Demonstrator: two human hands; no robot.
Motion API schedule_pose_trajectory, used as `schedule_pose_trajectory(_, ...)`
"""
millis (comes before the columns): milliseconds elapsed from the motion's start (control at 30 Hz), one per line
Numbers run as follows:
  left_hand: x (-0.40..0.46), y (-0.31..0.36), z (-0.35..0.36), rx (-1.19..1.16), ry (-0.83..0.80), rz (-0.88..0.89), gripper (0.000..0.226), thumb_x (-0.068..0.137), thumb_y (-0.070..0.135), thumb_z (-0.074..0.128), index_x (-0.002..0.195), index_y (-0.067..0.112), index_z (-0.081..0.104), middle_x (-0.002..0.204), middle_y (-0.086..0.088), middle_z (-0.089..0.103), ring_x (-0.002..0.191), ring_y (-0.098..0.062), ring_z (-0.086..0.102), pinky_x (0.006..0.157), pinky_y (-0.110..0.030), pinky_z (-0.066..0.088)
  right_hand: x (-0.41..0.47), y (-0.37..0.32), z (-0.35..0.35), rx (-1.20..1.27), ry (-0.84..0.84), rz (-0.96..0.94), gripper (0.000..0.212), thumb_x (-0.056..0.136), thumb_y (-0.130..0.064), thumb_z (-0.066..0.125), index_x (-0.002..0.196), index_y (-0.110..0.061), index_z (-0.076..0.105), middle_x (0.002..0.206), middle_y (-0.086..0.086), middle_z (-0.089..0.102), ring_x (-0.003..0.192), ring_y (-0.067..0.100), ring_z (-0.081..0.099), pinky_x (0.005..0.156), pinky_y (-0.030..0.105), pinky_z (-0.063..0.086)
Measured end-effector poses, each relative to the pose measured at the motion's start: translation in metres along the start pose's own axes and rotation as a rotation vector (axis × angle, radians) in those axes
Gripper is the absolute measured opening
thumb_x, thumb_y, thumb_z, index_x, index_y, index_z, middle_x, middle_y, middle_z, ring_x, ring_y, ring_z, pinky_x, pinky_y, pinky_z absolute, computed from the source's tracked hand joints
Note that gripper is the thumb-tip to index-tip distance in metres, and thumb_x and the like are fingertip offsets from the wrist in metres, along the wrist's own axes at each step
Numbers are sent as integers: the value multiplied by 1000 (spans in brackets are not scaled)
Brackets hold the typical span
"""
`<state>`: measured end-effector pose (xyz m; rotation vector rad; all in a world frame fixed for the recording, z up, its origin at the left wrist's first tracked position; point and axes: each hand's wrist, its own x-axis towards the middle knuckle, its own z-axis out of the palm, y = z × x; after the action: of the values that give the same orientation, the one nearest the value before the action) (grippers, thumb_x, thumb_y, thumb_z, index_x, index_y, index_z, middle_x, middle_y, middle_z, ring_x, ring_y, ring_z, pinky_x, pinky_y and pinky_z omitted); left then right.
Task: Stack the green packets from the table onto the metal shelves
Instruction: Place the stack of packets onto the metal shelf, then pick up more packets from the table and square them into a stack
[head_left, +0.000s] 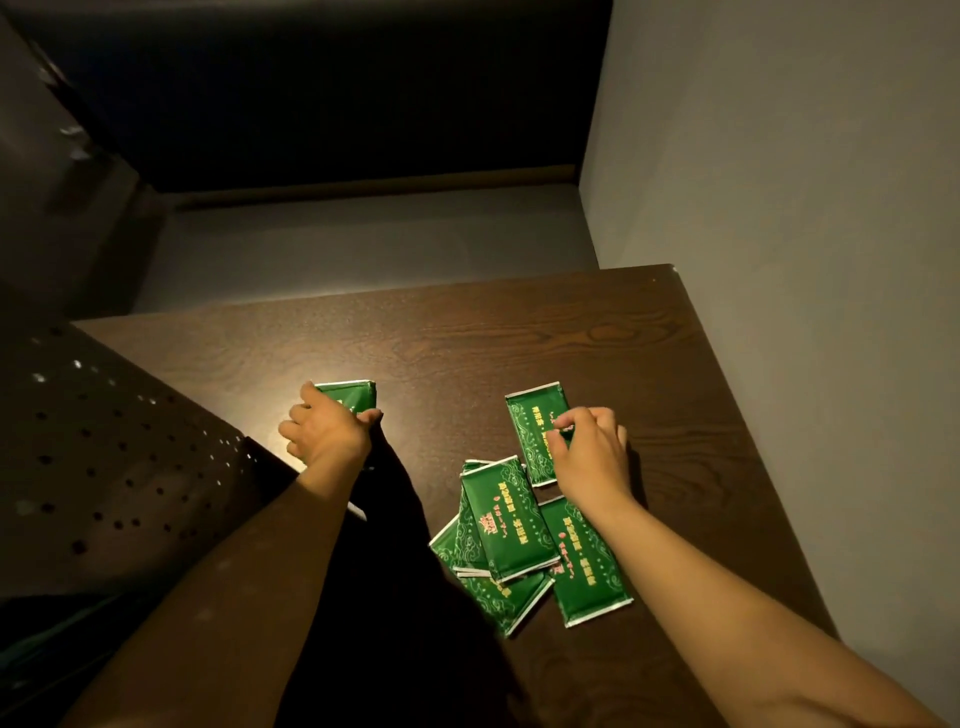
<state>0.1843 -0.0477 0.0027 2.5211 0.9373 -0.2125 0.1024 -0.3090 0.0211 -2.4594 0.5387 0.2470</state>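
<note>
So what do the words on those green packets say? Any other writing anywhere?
Packet under the right hand: a line of gold characters, too blurred to read.
Top packet of the pile: gold characters and a red emblem, too blurred to read.
Packet nearest the right forearm: the same, unreadable.
No other writing shows.

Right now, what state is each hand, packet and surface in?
Left hand: grips a green packet.
Right hand: fingers curled on a flat packet.
Loose pile: overlapping packets, untouched.
Single packet: flat beside pile.
Table: bears all packets.
Perforated metal shelf: no packet visible on it.
</note>
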Motion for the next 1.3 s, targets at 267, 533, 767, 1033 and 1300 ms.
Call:
schedule_pose_trajectory(267,-35,3,-4,-312,-121,46,43,87,35,67,115,9,46,104,-10,61,95,-32,62,79,-41,52,13,-8,8,-40,-31,161,77,79,-36,78,139,-19,32,139,10,44,126,34,45,104,47,36)
schedule_pose_trajectory(533,-155,10,0,-601,-516,100,17,98,26,47,111,17,46,99,-3,64,83,-18,68,61,-29,56,20,-4,-9,75,-122,195,41,96,-29,58,125,-7,39,126,16,59,119,37,51,95,48,46)
schedule_pose_trajectory(767,-184,12,33,-161,-293,203,33,97,32,50,120,9,43,126,-8,43,116,-27,43,101,-41,41,-35,43,-34,182,-205,217,53,98,-28,54,140,-4,32,133,14,55,120,33,54,93,38,46)
schedule_pose_trajectory(1033,-187,22,44,-50,-321,211,47,90,31,63,124,6,41,128,-14,46,117,-32,45,99,-40,41,-93,68,-10,10,-203,109,52,94,-33,59,136,-12,38,130,9,52,120,30,50,95,36,43)
schedule_pose_trajectory(1300,-190,22,38,-281,-373,349,48,87,20,67,109,36,28,112,2,61,96,-17,59,83,-41,55,-100,63,-5,11,-158,170,61,88,-34,68,136,-13,36,134,8,42,117,27,52,86,33,44)
